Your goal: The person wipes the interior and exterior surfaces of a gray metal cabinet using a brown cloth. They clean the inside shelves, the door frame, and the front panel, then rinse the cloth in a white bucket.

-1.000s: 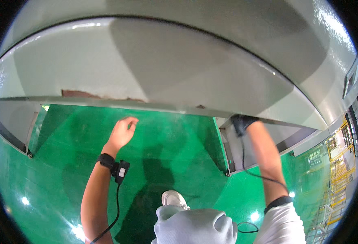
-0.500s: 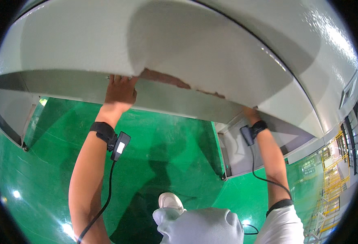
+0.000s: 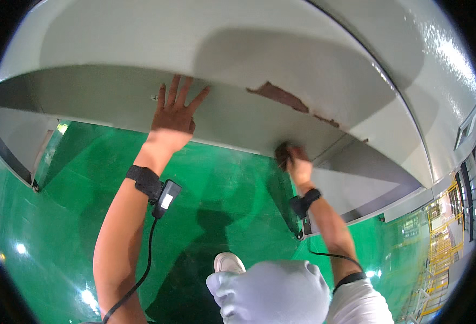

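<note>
A big pale grey metal cabinet [image 3: 141, 38] fills the upper view, with an underside panel [image 3: 232, 127] facing me. My left hand [image 3: 176, 113] lies flat against that panel, its fingers spread and holding nothing. Farther right, my right hand [image 3: 298, 164] is closed around a dark pad-like piece [image 3: 282, 155], pressed at the panel's lower edge. Motion blurs the piece, so its exact kind cannot be made out. Between and above the hands, a ragged brownish patch [image 3: 284, 97] marks the grey surface along the panel's upper edge.
Boxy cabinet legs stand at the left [image 3: 19, 143] and right [image 3: 340, 189]. Below is a glossy green floor [image 3: 227, 183] with my white shoe [image 3: 229, 263] on it. Black wrist straps trail cables along both forearms. Yellow railings [image 3: 443, 232] rise at the far right.
My right hand has come left out of the right corner, bringing the dark piece into sight. My left hand's fingers have spread on the panel. The view has shifted, showing more of the underside.
</note>
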Demonstrator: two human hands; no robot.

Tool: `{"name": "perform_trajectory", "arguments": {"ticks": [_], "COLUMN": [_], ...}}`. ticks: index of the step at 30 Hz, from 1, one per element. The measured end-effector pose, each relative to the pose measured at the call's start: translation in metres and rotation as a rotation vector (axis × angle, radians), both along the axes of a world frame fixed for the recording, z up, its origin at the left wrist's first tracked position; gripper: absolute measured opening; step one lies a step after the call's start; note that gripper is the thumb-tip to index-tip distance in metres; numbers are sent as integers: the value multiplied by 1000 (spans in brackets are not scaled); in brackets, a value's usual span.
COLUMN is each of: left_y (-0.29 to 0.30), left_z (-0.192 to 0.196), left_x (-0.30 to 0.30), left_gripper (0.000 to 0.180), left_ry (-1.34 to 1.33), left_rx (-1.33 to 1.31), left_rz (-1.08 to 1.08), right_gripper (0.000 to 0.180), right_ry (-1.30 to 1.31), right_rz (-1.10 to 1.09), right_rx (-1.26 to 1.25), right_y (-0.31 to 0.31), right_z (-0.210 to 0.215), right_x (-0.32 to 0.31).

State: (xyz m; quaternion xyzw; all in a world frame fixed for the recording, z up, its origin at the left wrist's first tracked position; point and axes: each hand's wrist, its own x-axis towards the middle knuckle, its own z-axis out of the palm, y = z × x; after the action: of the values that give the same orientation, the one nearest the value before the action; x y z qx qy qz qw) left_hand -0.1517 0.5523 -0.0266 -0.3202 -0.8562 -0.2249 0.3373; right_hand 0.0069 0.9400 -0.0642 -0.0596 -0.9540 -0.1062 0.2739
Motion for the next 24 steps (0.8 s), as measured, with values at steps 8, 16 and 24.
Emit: {"name": "perform_trajectory", "arguments": {"ticks": [8,16,24], "left_y": [-17,-35,-50], "left_z": [-18,-59,-11], "left_x": [28,51,75], "left_gripper": [53,44,44], "left_ry": [-80,-122,-145], "left_rx": [126,-62,-36], "left_rz": [-124,-199,-151], "right_gripper": [42,40,43], "right_ry": [564,45,130], "right_rz": [7,459,265], "right_rx": [120,105,270], "right_y": [35,-69,-45], "right_z": [161,-19,99], "right_x": [-39,-45,-7]}}
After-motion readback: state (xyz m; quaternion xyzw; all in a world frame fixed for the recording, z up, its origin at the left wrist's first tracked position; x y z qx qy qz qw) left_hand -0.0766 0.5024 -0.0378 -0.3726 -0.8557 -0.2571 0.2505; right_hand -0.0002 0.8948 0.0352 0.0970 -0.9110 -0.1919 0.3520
